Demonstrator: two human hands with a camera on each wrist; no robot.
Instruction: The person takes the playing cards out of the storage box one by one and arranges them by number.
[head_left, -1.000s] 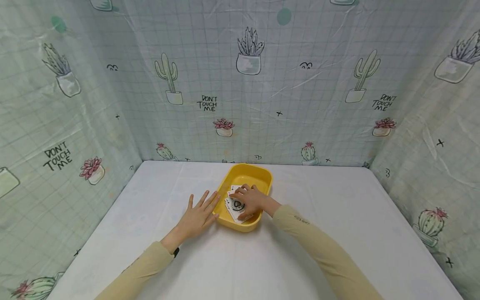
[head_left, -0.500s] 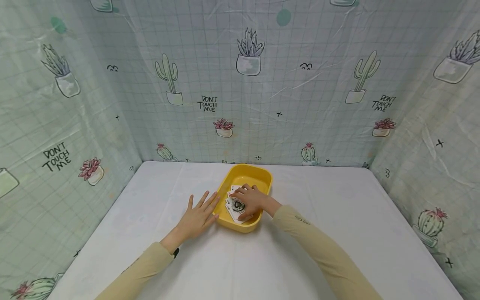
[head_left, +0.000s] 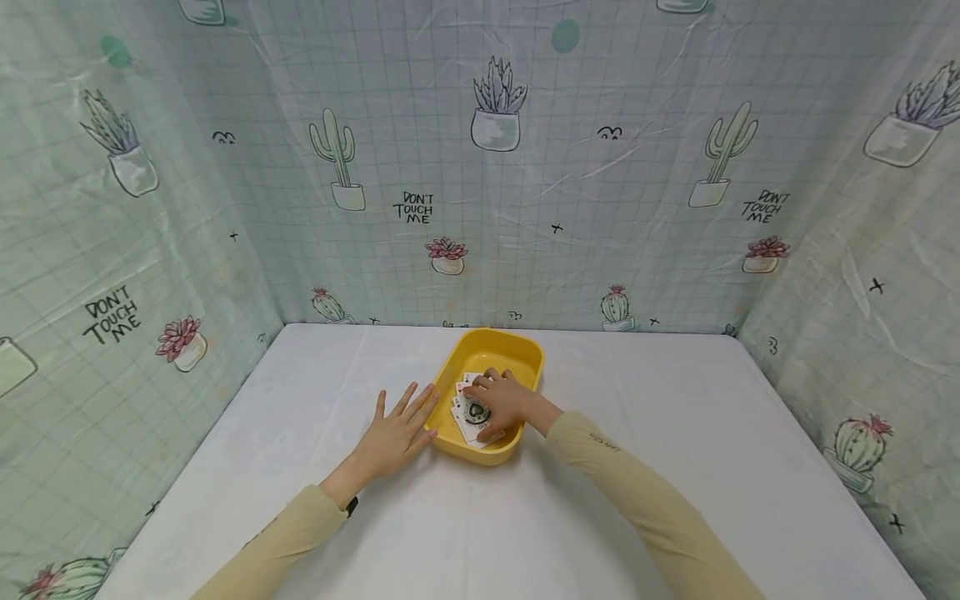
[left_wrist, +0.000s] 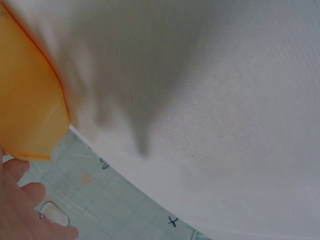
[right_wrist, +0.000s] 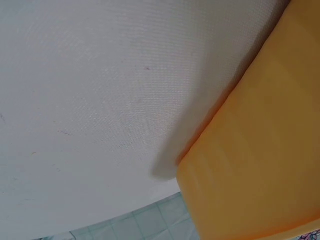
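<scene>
Reaching down into the yellow tray [head_left: 525, 354], the right hand [head_left: 504, 403] has its fingers curled over a small fan of playing cards [head_left: 467, 417] lying on the tray floor, with the thumb on the near side of the pile; this grip looks closed on the cards, pressing and gathering them against the bottom, probably so that the loose spread does not slide. A card with a dark round emblem shows just left of the knuckles, directly under the fingertips.

Left of that grip, the left hand [head_left: 393, 433] lies flat on the white tabletop [head_left: 675, 467], fingers straight and spread, their tips touching the tray's outer left wall. It holds nothing; judged from its pose, it braces the light tray so it stays put while the other hand works inside.

Much is hidden. Palm and fingers cover most of the cards, so their number and faces cannot be read, nor whether the lowest ones are lifted or flat. The left wrist view shows only the tray's orange-yellow wall [left_wrist: 27, 100], blurred cloth and the edge of that hand [left_wrist: 17, 210] at the bottom corner. The right wrist view gives only the tray's outer side [right_wrist: 260, 150] and the tabletop [right_wrist: 100, 100]; neither hand nor cards appear there. Both sleeves run out of the head view at the bottom.
</scene>
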